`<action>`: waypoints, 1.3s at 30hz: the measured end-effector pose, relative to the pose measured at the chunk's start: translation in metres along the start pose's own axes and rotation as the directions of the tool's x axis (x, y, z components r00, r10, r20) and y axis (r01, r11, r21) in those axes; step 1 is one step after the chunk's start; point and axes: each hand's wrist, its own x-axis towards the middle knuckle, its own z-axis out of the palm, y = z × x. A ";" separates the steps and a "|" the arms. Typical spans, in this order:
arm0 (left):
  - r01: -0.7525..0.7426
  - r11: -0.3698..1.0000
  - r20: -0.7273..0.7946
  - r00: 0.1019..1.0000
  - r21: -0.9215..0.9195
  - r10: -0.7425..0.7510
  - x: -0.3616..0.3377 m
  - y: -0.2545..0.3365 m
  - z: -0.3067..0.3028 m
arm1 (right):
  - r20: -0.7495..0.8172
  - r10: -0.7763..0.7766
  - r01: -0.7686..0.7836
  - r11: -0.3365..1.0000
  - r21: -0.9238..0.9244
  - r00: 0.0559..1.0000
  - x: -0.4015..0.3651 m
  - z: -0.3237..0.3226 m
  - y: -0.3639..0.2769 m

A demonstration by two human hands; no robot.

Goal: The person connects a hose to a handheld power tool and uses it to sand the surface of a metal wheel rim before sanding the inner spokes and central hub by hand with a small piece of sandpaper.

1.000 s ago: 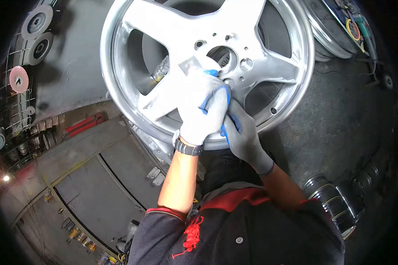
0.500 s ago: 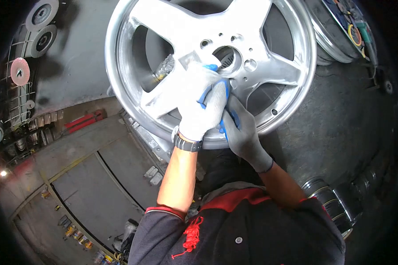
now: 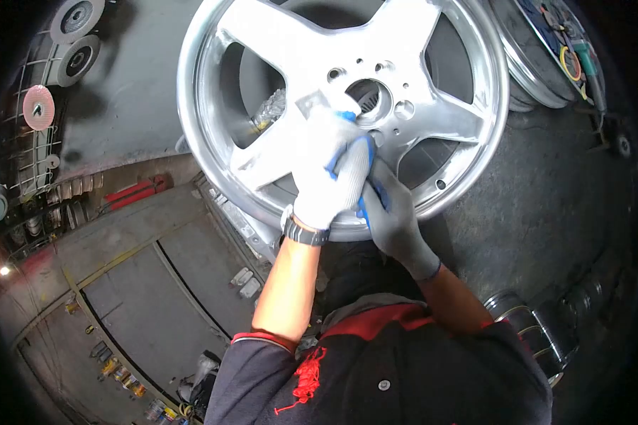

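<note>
Wheel (image 3: pixel 443 110) under left hand (image 3: pixel 329 173)

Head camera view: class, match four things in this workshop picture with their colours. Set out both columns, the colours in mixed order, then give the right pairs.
Things:
1. Glove on the left hand
2. Glove on the right hand
3. wheel
4. Round disc on the rack at the far left

Colours:
A. pink
B. shiny silver
C. white
D. dark grey

Pairs: 1-C; 2-D; 3-B; 4-A
</note>
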 end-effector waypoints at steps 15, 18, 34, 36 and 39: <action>0.004 1.000 0.029 1.000 0.004 -0.004 0.049 -0.006 0.002 | -0.042 0.027 -0.021 0.989 0.149 0.999 0.037 0.000 -0.004; 0.049 0.999 0.037 0.998 0.024 -0.050 0.028 0.000 -0.002 | -0.119 -0.124 0.132 0.989 0.065 0.985 0.020 0.013 0.010; 0.160 0.983 -0.054 0.985 -0.095 -0.165 0.007 -0.007 -0.013 | -0.014 -0.118 0.117 0.993 -0.013 0.993 0.019 0.012 -0.002; 0.310 0.911 -0.078 0.937 -0.270 -0.342 0.009 -0.003 -0.011 | 0.001 0.022 -0.022 1.000 0.004 1.000 0.024 0.015 -0.012; 0.212 0.941 -0.085 0.967 -0.265 -0.241 -0.014 0.000 -0.012 | -0.017 -0.161 0.160 0.986 -0.040 0.987 0.007 0.016 0.010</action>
